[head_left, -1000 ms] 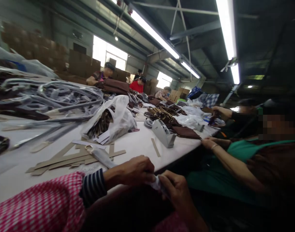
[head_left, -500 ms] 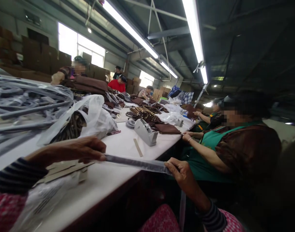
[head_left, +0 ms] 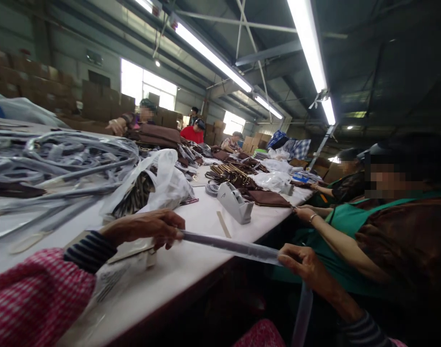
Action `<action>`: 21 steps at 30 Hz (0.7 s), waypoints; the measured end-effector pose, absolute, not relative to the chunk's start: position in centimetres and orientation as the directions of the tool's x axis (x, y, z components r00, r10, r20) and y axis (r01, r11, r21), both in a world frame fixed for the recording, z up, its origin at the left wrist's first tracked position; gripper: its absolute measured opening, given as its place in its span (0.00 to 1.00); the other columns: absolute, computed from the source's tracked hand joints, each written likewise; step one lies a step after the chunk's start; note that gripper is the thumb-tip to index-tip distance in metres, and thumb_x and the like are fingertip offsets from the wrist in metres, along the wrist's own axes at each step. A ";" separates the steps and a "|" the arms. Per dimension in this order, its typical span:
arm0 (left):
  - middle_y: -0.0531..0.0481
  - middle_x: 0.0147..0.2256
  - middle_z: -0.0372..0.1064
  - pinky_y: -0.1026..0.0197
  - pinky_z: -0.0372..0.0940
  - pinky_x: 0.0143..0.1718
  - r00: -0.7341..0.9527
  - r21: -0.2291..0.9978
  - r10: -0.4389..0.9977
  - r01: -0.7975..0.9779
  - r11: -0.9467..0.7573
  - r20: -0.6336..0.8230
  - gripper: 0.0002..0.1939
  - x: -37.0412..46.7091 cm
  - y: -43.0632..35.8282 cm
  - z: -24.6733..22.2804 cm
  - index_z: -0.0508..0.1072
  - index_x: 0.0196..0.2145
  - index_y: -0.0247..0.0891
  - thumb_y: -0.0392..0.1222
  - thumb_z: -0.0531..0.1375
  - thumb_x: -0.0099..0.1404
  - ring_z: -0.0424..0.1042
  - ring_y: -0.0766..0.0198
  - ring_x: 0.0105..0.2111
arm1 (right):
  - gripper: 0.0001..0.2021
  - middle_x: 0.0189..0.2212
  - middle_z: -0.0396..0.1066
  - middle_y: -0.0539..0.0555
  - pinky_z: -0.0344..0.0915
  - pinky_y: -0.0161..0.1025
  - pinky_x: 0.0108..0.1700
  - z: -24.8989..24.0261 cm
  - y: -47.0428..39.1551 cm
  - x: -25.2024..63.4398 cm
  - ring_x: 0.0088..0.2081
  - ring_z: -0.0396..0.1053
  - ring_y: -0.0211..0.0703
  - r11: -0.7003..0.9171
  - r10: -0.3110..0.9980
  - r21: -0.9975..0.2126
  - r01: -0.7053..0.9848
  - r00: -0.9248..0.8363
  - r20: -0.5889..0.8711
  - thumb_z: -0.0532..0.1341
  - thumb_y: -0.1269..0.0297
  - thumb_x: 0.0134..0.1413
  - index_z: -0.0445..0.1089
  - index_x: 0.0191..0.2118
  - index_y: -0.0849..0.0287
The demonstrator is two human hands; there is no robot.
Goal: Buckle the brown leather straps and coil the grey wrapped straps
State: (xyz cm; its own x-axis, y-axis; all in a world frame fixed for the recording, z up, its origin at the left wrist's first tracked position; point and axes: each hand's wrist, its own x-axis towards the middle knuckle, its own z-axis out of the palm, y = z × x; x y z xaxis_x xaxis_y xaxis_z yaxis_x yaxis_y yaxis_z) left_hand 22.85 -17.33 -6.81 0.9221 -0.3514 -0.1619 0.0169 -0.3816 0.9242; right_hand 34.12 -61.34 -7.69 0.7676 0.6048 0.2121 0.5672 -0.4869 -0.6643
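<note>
A long grey strap in a clear plastic sleeve (head_left: 231, 246) is stretched between my hands, in front of the table's edge. My left hand (head_left: 146, 227) pinches one end between thumb and fingers, over the table. Further along, my right hand (head_left: 305, 264) grips the strap, and a loose length hangs down below it. Beneath my left hand lie flat beige strips (head_left: 150, 259) and a clear plastic bag (head_left: 114, 284). A grey tape dispenser (head_left: 235, 202) stands beyond the strap, with a single beige strip (head_left: 223, 224) beside it.
Many plastic-wrapped straps (head_left: 72, 161) are heaped at the left, beside a white bag (head_left: 172, 180) of dark strips. Brown pouches (head_left: 269, 198) lie farther along the white table (head_left: 191, 284). At the right sits a co-worker in a green apron (head_left: 336, 226); others work around the table.
The view has swung left, so the scene sits farther right. Both hands keep hold of the strap, still stretched between them. More of my left sleeve shows.
</note>
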 end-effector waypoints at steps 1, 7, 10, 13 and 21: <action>0.50 0.24 0.72 0.65 0.61 0.24 0.921 0.922 -0.348 0.028 -0.386 -0.174 0.19 22.8 -17.6 -6.6 0.72 0.29 0.37 0.57 0.67 0.60 0.65 0.67 0.20 | 0.22 0.23 0.65 0.48 0.57 0.35 0.30 -7.4 -61.4 34.1 0.27 0.59 0.40 -0.491 0.630 -0.686 0.537 0.763 0.147 0.63 0.44 0.60 0.74 0.30 0.60; 0.52 0.22 0.70 0.68 0.51 0.19 0.914 0.915 -0.377 -0.017 -0.402 -0.149 0.21 22.4 -18.2 -6.4 0.71 0.28 0.36 0.58 0.63 0.65 0.58 0.70 0.18 | 0.21 0.27 0.70 0.50 0.56 0.36 0.32 -6.2 -61.6 33.4 0.30 0.62 0.42 -0.550 0.713 -0.684 0.480 0.696 -0.084 0.63 0.43 0.60 0.79 0.33 0.59; 0.54 0.19 0.64 0.67 0.46 0.18 0.914 0.943 -0.385 -0.007 -0.332 -0.129 0.24 22.1 -18.7 -6.2 0.69 0.26 0.36 0.61 0.63 0.65 0.52 0.72 0.17 | 0.19 0.27 0.71 0.51 0.59 0.37 0.33 -6.1 -61.8 34.0 0.31 0.64 0.44 -0.536 0.673 -0.683 0.496 0.740 0.010 0.65 0.46 0.58 0.79 0.31 0.58; 0.56 0.19 0.63 0.67 0.45 0.18 0.904 0.942 -0.404 0.001 -0.334 -0.144 0.24 22.1 -19.5 -5.9 0.69 0.26 0.36 0.61 0.65 0.62 0.52 0.72 0.17 | 0.17 0.26 0.70 0.51 0.61 0.37 0.32 -5.9 -61.9 34.6 0.30 0.65 0.44 -0.504 0.615 -0.708 0.495 0.781 0.108 0.67 0.48 0.56 0.79 0.29 0.57; 0.52 0.23 0.66 0.64 0.57 0.25 0.963 0.617 -0.166 -0.263 -0.742 0.211 0.22 23.4 -21.8 -7.8 0.68 0.27 0.39 0.58 0.53 0.72 0.65 0.65 0.21 | 0.14 0.28 0.74 0.49 0.61 0.36 0.34 -4.5 -62.0 33.3 0.32 0.70 0.44 -0.549 0.661 -0.530 0.646 0.724 0.198 0.62 0.52 0.65 0.78 0.34 0.56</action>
State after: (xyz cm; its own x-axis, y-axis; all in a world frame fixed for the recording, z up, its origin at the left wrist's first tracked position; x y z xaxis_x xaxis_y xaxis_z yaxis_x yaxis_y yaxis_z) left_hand 23.40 -21.82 -7.80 0.9633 -0.1657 0.2112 -0.2629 -0.7415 0.6173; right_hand 33.26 -61.98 -4.49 0.7239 0.6609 0.1982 0.6462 -0.5488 -0.5303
